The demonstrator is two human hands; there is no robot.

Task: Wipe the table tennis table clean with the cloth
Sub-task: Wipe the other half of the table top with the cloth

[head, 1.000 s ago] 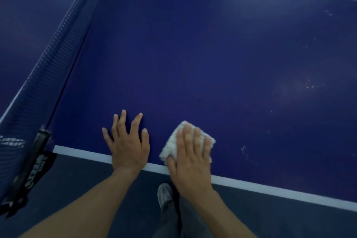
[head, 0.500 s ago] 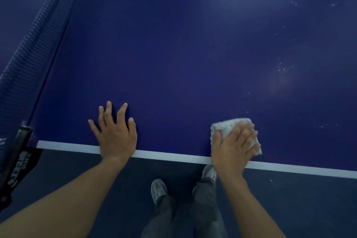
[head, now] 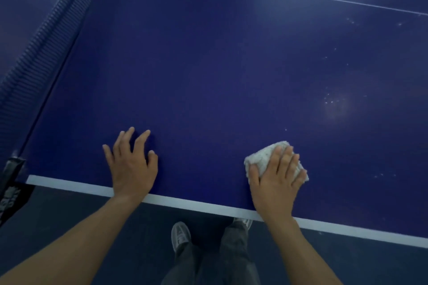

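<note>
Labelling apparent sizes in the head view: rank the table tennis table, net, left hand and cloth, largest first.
1. table tennis table
2. net
3. left hand
4. cloth, as far as it shows; the right hand covers part of it, so its place against the left hand is unsure.
</note>
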